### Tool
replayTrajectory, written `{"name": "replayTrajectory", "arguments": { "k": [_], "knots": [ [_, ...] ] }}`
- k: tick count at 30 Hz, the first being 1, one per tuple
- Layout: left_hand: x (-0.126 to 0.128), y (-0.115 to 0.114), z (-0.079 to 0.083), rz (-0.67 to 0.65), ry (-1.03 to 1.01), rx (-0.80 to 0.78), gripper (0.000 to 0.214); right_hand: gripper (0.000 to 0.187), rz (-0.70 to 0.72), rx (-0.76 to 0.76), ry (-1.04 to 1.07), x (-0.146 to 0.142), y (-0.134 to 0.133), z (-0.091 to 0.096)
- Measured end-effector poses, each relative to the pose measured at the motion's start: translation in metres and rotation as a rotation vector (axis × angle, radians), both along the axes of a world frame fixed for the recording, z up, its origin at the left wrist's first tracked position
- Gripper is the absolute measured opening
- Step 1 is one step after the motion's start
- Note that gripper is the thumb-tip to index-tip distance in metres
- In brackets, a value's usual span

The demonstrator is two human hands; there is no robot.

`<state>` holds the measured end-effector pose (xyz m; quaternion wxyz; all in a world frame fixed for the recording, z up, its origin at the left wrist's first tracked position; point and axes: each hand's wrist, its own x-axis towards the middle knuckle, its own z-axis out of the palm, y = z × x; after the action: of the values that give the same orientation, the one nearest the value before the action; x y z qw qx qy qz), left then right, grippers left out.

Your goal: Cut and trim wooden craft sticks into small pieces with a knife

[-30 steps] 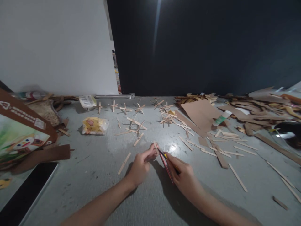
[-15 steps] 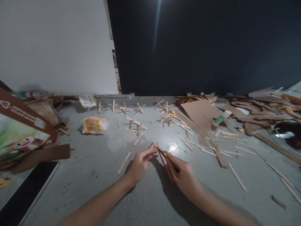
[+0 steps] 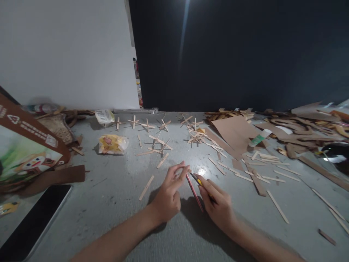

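Note:
My left hand [image 3: 169,194] reaches forward over the grey table [image 3: 114,203], its fingertips holding the end of a small wooden stick [image 3: 186,167]. My right hand [image 3: 218,205] is closed around a red-handled cutter with a yellow part [image 3: 194,187], whose tip points at the stick next to the left fingertips. A loose flat stick [image 3: 146,187] lies just left of my left hand.
Several glued stick crosses [image 3: 160,142] and loose sticks [image 3: 261,177] are scattered beyond the hands. Brown cardboard sheets and scraps [image 3: 234,133] and a green-and-white glue tube [image 3: 259,138] lie right. A yellow packet [image 3: 113,144], a printed box [image 3: 25,153] and a dark tablet [image 3: 32,222] sit left.
My left fingers have stretched out from a tight pinch and both hands have shifted slightly right. The view has moved a little.

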<state>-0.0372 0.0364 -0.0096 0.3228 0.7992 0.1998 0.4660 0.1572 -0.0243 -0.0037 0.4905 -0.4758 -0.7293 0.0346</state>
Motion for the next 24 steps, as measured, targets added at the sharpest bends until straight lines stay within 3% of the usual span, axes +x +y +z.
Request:
{"name": "replayTrajectory", "arguments": {
  "k": [7, 10, 16, 24],
  "knots": [
    [0.0, -0.002, -0.001, 0.074, -0.047, 0.051, 0.094, 0.038, 0.025, -0.016, 0.007, -0.002, -0.001, 0.003],
    [0.003, -0.004, -0.001, 0.07, -0.153, -0.069, 0.088, 0.037, 0.035, -0.024, -0.014, -0.002, -0.002, 0.005],
    [0.01, -0.004, -0.003, -0.021, -0.4, -0.508, 0.064, 0.033, 0.037, -0.079, -0.088, -0.001, 0.0, 0.007],
    [0.014, 0.0, -0.004, 0.087, -0.339, -0.615, 0.047, 0.035, 0.027, -0.18, -0.098, -0.001, 0.002, 0.011]
  ]
}}
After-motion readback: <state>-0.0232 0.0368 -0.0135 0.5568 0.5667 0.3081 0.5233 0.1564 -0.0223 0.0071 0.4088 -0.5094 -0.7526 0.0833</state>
